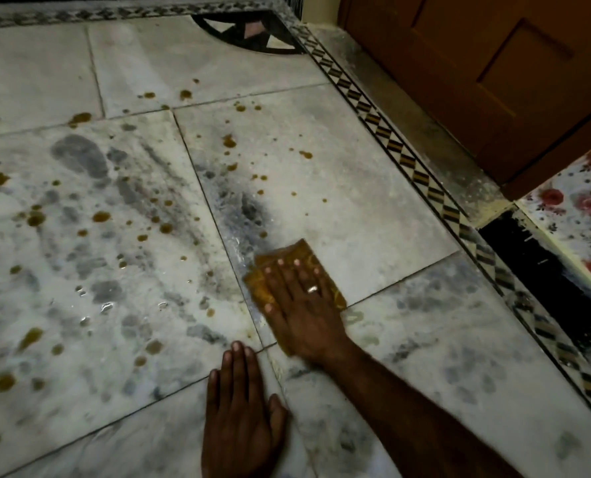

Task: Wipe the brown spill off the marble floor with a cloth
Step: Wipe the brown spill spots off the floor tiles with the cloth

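Brown spill drops (101, 217) lie scattered over the white-grey marble floor (356, 208), mostly left and ahead of my hands. A folded brown-yellow cloth (294, 257) lies flat on the floor at the middle. My right hand (301, 305) presses on it with straight, spread fingers and wears a ring. My left hand (242, 412) rests flat on the floor just below and to the left of the cloth, holding nothing. Clear wet beads (106, 307) glint left of the cloth.
A patterned inlay border (421, 177) runs diagonally along the floor's right side. Beyond it stands a brown wooden door (477, 74). A floral surface (584, 208) and a dark gap (542, 270) sit at the right edge. A dark inlaid motif (249, 32) lies at the top.
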The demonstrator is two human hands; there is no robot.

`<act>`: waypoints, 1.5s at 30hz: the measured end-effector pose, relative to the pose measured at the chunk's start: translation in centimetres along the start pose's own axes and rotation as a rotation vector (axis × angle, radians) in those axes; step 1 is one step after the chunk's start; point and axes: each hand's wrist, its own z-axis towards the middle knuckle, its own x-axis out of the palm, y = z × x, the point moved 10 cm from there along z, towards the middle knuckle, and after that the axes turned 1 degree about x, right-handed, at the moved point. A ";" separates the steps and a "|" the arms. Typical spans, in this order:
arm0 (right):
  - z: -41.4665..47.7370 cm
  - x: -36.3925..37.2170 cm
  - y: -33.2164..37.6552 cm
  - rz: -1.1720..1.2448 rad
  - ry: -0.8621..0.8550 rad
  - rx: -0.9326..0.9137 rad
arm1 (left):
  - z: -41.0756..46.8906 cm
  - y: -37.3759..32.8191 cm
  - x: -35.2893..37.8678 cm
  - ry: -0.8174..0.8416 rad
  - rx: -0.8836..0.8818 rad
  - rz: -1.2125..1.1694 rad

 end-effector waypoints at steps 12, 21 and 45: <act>1.5 -0.2 -9.3 -0.072 0.018 0.328 | -0.1 -0.2 0.3 0.075 0.004 -0.059; -1.4 0.8 3.7 0.006 0.058 -0.021 | 3.3 4.2 0.0 0.061 -0.124 -0.009; -6.2 1.1 15.2 0.004 0.101 -0.358 | -2.5 18.3 -3.5 0.044 -0.237 0.112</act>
